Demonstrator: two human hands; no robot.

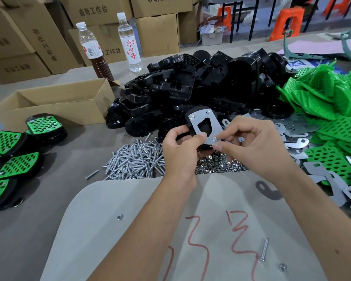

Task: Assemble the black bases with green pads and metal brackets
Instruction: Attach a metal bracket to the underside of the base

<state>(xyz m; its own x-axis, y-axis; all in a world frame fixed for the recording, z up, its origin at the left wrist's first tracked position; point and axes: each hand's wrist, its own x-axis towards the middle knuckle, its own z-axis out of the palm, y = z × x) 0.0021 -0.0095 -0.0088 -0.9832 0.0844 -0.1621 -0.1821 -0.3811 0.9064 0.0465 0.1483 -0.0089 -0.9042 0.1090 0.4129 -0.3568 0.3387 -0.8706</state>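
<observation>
While the left hand [180,142] grips the black base [193,126] above the bench [69,155] (bracket side up), the right hand [251,138] pinches a nut at the metal bracket [206,123]'s five-o'clock corner; next, threading it tight, I'd judge.

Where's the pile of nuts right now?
In the head view, the nuts lie centre, just below both hands, right of the screw pile, at the cardboard sheet's far edge.

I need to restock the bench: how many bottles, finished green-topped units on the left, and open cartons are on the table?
Bottles: 2
Finished units: 4
Open carton: 1
Total: 7
</observation>
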